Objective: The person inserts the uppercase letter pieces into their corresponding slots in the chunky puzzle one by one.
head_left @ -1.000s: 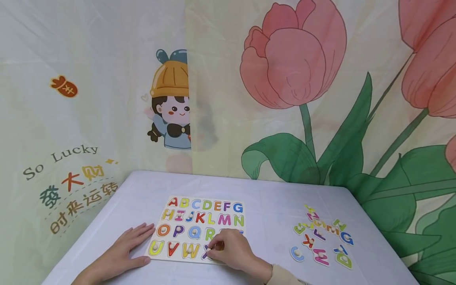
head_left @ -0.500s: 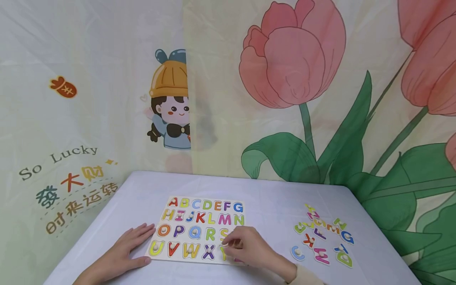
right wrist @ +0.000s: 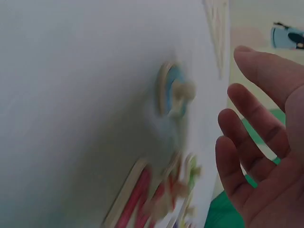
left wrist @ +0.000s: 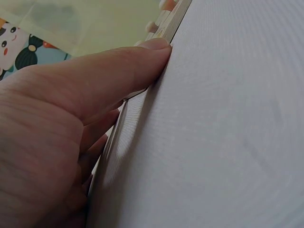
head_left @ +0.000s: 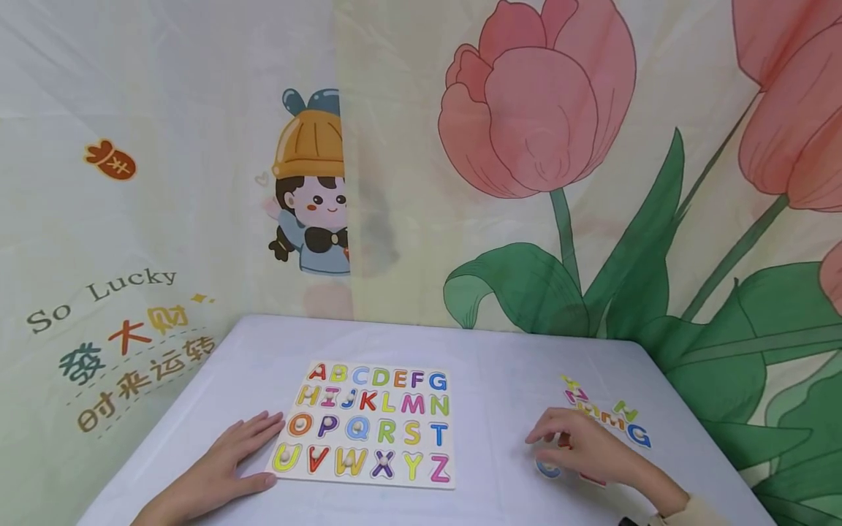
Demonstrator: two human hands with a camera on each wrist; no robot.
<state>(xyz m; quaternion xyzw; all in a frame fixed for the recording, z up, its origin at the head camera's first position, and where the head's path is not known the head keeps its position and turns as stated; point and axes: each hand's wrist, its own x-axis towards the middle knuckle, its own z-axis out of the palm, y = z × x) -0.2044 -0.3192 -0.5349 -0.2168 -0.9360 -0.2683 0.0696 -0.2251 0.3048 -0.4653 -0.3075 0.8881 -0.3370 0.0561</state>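
A white alphabet puzzle board (head_left: 397, 476) lies flat on the table. Knobbed letters fill several of its places, among them a purple X (head_left: 382, 464) in the front row. My left hand (head_left: 220, 464) rests at the board's left edge with fingers extended; the left wrist view shows its thumb touching the rim. Over the loose letters at the right hovers my right hand (head_left: 585, 446), fingers loosely bent and holding nothing. Just below it lies a light blue C piece (right wrist: 173, 90), knob up. A pink letter piece (right wrist: 135, 199) lies close by, blurred. The hand hides several other letters in the head view.
Behind the right hand lie a blue G piece (head_left: 638, 436), a green N piece (head_left: 625, 410) and more loose letters. A white cloth covers the table (head_left: 493, 409). At its back edge hangs a curtain (head_left: 408, 219) with printed tulips.
My right hand has left the X on the board and moved right, across to the loose letters. The left hand stays at the board's edge.
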